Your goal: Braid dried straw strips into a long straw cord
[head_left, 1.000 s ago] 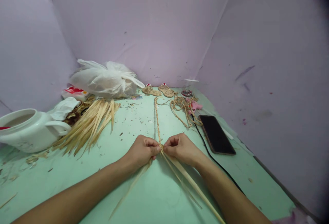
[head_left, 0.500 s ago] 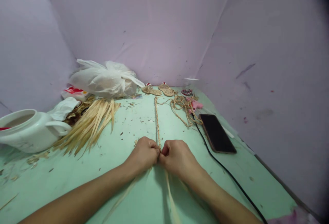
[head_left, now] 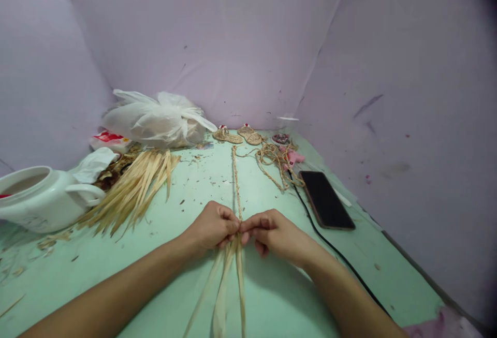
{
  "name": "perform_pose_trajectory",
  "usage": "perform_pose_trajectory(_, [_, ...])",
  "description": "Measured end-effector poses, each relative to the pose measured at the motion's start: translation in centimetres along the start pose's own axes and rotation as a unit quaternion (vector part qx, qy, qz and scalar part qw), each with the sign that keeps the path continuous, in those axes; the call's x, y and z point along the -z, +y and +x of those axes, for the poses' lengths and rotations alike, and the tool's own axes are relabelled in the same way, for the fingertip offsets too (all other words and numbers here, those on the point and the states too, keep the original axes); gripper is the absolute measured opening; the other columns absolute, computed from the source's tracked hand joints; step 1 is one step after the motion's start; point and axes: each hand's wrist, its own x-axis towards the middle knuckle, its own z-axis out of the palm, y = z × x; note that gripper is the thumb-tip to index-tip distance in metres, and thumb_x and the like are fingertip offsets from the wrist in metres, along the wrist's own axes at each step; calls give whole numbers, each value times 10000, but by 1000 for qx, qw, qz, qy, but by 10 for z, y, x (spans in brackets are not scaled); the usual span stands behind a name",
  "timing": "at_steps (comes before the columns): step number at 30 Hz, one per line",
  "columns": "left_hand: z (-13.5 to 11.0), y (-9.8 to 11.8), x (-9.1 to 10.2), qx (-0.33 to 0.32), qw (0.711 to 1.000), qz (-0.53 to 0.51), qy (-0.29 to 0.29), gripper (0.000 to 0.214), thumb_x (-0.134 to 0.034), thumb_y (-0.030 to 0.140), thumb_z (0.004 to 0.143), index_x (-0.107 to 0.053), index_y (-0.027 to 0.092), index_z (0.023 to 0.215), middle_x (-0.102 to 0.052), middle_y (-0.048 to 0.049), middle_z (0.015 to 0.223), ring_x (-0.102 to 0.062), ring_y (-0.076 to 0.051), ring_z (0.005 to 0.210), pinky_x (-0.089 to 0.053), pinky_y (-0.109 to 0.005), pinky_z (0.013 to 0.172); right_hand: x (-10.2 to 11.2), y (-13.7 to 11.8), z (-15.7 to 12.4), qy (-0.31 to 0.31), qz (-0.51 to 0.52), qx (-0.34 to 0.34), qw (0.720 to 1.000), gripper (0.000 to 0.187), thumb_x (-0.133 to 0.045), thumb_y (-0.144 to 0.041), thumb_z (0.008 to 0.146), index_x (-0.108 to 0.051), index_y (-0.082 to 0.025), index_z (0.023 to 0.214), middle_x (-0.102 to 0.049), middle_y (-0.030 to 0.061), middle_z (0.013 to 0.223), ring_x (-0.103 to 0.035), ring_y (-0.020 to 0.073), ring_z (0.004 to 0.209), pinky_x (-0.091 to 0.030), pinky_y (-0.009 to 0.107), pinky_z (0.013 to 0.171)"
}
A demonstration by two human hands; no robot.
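Note:
A thin braided straw cord (head_left: 236, 177) runs from the back of the green table (head_left: 116, 255) toward me. My left hand (head_left: 213, 226) and my right hand (head_left: 272, 233) meet at its near end, both closed in a pinch on the braid. Loose pale straw strips (head_left: 227, 286) trail from under the fingers toward the front edge, lying close together.
A bundle of straw strips (head_left: 134, 190) lies left of centre, beside a white jug (head_left: 42, 198) and a white plastic bag (head_left: 155, 119). Two small woven sandals (head_left: 238, 135) and tangled cord (head_left: 277, 161) sit at the back. A black phone (head_left: 325, 199) with its cable (head_left: 341, 258) lies right.
The loose strips, spread out to the right a second ago, are now gathered straight toward me. My hands pressed together, then the right fingers relaxed slightly; both stay at the braid's end.

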Motion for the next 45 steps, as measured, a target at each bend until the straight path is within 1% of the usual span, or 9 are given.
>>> perform_pose_trajectory(4, [1, 1, 6, -41, 999, 13, -27, 111, -557, 192, 534, -589, 98, 584, -394, 57, 317, -324, -50, 284, -205, -179, 315, 6, -8, -3, 10, 31, -19, 999, 302, -458, -92, 609, -673, -138, 815, -546, -27, 567, -399, 39, 362, -351, 194, 415])
perform_pose_trajectory(8, [3, -3, 5, -56, 998, 28, -5, 106, -557, 198, 539, -582, 99, 566, -383, 59, 313, -309, -42, 294, -199, -180, 330, 6, -6, -1, 19, 0, -14, 1000, 320, -439, -72, 609, -686, -143, 801, -414, -63, 384, -381, 58, 372, -355, 201, 447])
perform_pose_trajectory(13, [3, -2, -1, -36, 999, 7, 11, 87, -575, 200, 519, -546, 120, 539, -365, 68, 298, -289, -40, 281, -183, -180, 320, 2, -1, 6, 70, 36, -2, 997, 231, -453, -46, 557, -651, -131, 639, -498, -37, 445, -441, 65, 446, -383, 204, 510])
perform_pose_trajectory(17, [3, 2, -2, -11, 999, -17, 37, 32, -552, 157, 524, -544, 127, 520, -355, 68, 293, -282, -40, 274, -181, -177, 315, 2, -2, 8, 115, 73, -11, 991, 127, -462, -43, 539, -552, -132, 541, -524, -23, 452, -472, 69, 444, -394, 210, 518])
perform_pose_trajectory(19, [3, 3, -2, -9, 999, -31, 37, 26, -539, 144, 526, -555, 124, 522, -366, 64, 304, -280, -37, 278, -184, -175, 316, 2, -5, 7, 134, 129, 1, 982, 104, -489, -39, 523, -493, -142, 541, -549, -18, 513, -507, 75, 482, -414, 218, 550])
perform_pose_trajectory(24, [2, 4, -1, -18, 998, -56, 21, 52, -546, 168, 523, -561, 118, 526, -398, 50, 323, -280, -34, 285, -198, -172, 314, -3, -11, 3, 27, 283, -13, 959, 327, -630, -127, 552, -444, -171, 817, -584, -13, 649, -589, 127, 601, -455, 304, 656])
perform_pose_trajectory(29, [2, 3, 0, -18, 998, -59, 15, 70, -554, 185, 519, -557, 116, 531, -399, 52, 322, -279, -31, 275, -185, -168, 308, -5, -8, 3, -20, 251, -12, 968, 413, -698, -186, 538, -451, -154, 866, -582, 4, 697, -586, 133, 641, -452, 312, 671])
perform_pose_trajectory(37, [3, 5, 2, -5, 999, -32, 3, 62, -510, 141, 521, -562, 118, 545, -400, 54, 334, -282, -34, 278, -176, -169, 307, -2, -4, 8, 19, 174, -3, 985, 396, -652, -140, 544, -454, -148, 886, -525, -58, 532, -500, 79, 489, -405, 237, 551])
perform_pose_trajectory(45, [4, 10, 2, 0, 1000, -17, 3, 40, -511, 134, 530, -549, 123, 535, -382, 61, 315, -283, -37, 270, -196, -170, 307, -1, -7, 7, 3, 229, -7, 973, 415, -668, -154, 545, -447, -156, 896, -580, -24, 587, -584, 134, 578, -453, 313, 651])
